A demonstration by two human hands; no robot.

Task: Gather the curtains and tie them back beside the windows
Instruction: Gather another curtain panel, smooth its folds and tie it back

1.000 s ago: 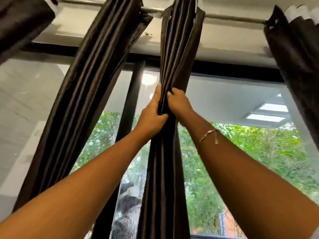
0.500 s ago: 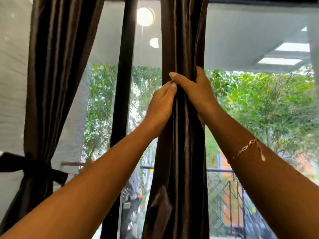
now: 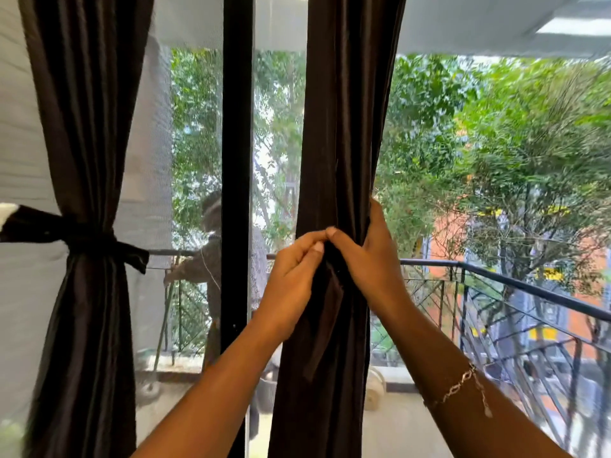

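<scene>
A dark brown curtain (image 3: 340,127) hangs gathered into a narrow column in the middle of the window. My right hand (image 3: 373,262) wraps around its right side at waist height, thumb across the front. My left hand (image 3: 292,272) pinches the fabric at the front, its fingertips meeting my right thumb. A loose flap or strip of the same cloth (image 3: 325,312) hangs down below my hands. At the left, a second dark curtain (image 3: 86,127) is bunched and bound by a dark tie-back (image 3: 82,238).
A black window frame post (image 3: 235,160) stands between the two curtains. Behind the glass are a balcony railing (image 3: 496,276), trees and a person (image 3: 211,259) standing at the rail. A grey wall (image 3: 20,143) fills the left edge.
Both hands have slid down the middle curtain from near the rod to waist height, and my view dropped with them. The tied left curtain came fully into sight.
</scene>
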